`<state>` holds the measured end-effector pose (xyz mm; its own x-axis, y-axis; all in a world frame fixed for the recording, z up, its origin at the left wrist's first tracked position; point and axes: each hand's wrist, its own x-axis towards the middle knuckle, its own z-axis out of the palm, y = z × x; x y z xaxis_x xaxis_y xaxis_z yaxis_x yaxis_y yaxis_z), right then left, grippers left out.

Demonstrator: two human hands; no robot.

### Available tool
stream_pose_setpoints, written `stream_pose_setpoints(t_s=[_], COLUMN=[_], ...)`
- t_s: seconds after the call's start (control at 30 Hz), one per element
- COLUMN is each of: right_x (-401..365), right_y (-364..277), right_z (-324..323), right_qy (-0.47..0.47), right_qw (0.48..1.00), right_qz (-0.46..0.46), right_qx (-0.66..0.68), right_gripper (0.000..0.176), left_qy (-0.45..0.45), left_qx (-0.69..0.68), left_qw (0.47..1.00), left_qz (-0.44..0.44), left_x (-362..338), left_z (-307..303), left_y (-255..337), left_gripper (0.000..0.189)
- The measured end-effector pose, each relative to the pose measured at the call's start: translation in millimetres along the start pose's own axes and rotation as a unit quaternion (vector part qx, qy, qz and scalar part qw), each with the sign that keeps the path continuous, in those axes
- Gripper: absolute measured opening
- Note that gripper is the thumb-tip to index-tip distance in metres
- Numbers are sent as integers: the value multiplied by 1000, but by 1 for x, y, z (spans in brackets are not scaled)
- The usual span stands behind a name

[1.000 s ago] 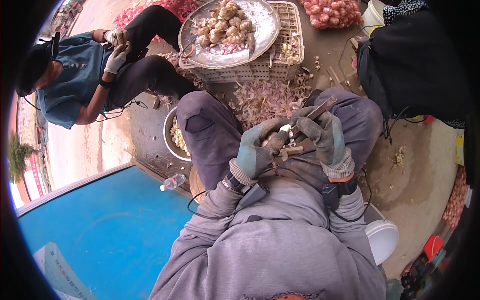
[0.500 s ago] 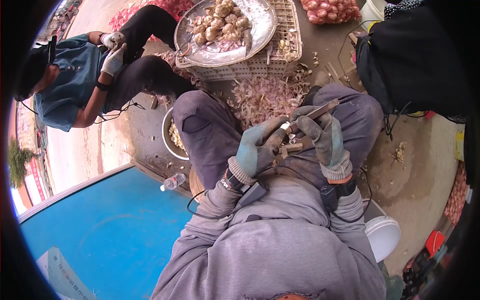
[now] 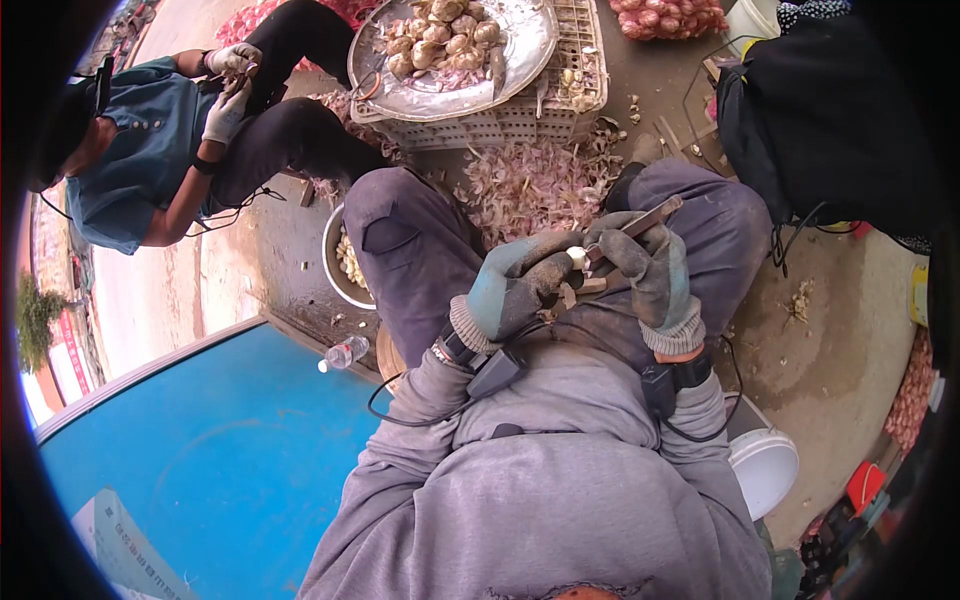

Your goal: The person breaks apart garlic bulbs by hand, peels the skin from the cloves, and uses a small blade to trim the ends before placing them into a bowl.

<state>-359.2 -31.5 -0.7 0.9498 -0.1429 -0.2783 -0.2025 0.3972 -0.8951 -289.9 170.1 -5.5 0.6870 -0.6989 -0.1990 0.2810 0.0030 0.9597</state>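
Note:
My left hand (image 3: 515, 287), in a dirty blue-grey glove, is closed with a pale garlic clove (image 3: 577, 257) pinched at its fingertips. My right hand (image 3: 645, 275), gloved alike, is closed around a small knife (image 3: 652, 216) whose flat brownish end sticks out up and to the right. The knife's other end lies close to the clove, partly hidden by fingers. Below the hands, a piece of wood (image 3: 592, 286) shows between my thighs. Ahead, a round metal tray (image 3: 525, 50) bears several whole garlic bulbs (image 3: 458, 42).
The tray rests on a plastic crate (image 3: 575, 122), with garlic skins (image 3: 540, 190) heaped before it. A bowl of peeled cloves (image 3: 335, 268) stands by my left knee, near a plastic bottle (image 3: 345, 354) and a blue board (image 3: 230, 440). At left sits a co-worker (image 3: 130, 150) in white gloves.
The clove shows more of its white surface, and my left hand has shifted slightly. The co-worker's hands have moved a little. The view has tilted slightly.

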Motion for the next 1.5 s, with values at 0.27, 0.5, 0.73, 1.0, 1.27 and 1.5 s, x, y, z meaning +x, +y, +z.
stream_pose_setpoints(t_s=[0.27,0.5,0.73,1.0,1.27,1.5], right_x=[1,3,-1,-5,-3,-3], right_y=[3,5,9,-1,2,0], right_z=[9,8,-21,3,13,7], right_qy=[28,-2,72,61,49,47], right_qw=[1000,1000,997,993,990,998], right_qz=[-7,-8,-11,-69,-46,-18], right_qx=[-9,-9,5,-79,-121,-26], right_gripper=[26,28,34,29,26,23], left_qy=[43,69,87,81,72,25], left_qx=[66,24,-86,53,180,217], left_qw=[997,997,990,995,974,964], left_qz=[9,26,-72,-20,114,153], left_x=[4,6,5,7,9,8], left_z=[4,4,7,16,9,5], left_y=[5,-12,-1,6,-15,-10], left_gripper=[36,32,26,32,35,37])
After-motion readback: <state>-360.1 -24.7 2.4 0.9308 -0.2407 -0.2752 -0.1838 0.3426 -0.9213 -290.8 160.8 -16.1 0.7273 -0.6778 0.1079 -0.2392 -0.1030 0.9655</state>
